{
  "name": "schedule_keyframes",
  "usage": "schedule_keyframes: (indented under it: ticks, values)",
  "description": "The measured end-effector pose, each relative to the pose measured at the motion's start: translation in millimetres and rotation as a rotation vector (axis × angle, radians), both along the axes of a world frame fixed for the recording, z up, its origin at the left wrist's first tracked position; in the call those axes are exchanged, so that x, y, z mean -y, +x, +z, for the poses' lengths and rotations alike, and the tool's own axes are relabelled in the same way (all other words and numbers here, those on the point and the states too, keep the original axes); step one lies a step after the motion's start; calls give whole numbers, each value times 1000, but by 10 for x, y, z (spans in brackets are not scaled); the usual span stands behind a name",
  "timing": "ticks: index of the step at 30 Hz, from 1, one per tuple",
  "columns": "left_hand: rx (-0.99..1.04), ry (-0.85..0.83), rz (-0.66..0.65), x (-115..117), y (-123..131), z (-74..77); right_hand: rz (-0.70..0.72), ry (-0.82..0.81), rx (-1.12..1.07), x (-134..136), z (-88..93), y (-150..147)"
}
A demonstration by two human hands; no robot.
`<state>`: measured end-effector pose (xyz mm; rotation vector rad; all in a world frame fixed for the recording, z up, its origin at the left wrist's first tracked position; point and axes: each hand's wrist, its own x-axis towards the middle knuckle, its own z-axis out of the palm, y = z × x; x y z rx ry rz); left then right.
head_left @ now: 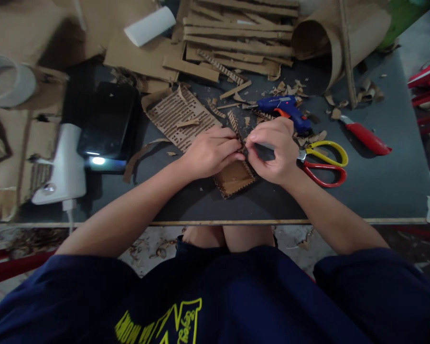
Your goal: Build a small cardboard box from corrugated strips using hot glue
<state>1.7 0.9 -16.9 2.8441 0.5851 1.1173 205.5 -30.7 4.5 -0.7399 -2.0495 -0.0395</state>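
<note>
My left hand (211,152) and my right hand (274,150) meet over a small square cardboard piece (234,177) lying on the dark table (361,191). Both hands have their fingers pinched together on a thin corrugated cardboard strip (234,125) that stands up along the piece's far edge. The strip runs away from me between the two thumbs. Just right of my right hand lie scissors (324,162) with one yellow and one red handle. A blue glue gun (286,109) rests beyond my right hand.
A perforated cardboard sheet (181,116) lies left of the hands. A phone (107,122) and a white power bank (62,165) sit at the left. A red-handled knife (365,137), cardboard strips (236,38), a cardboard roll (326,38) and scraps lie behind.
</note>
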Motion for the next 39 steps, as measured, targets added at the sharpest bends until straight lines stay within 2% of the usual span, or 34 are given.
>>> schedule_keyframes:
  ticks: [6, 9, 14, 18, 23, 27, 29, 33, 39]
  values:
    - [-22, 30, 2, 14, -2, 11, -38, -88, 72, 17, -6, 19]
    - [-23, 66, 2, 24, 6, 16, 30, -88, 57, 9, -17, 17]
    - [-2, 64, -20, 41, 29, -13, 152, -190, 18, -9, -99, 31]
    - [29, 11, -50, 40, 38, -26, 165, -275, 23, 5, -134, 50]
    - [29, -17, -56, 34, 38, -25, 199, -289, -81, 27, -114, 28]
    - [63, 4, -50, 28, 39, -24, 167, -364, -153, 29, -119, 5]
    - [62, 19, -48, 28, 41, -18, 142, -351, -117, 28, -113, 4]
    - [56, 41, -55, 46, 49, -2, 181, -308, -81, 42, -72, 12]
    - [52, 42, -45, 67, 50, -10, 144, -438, -62, 76, -80, 14]
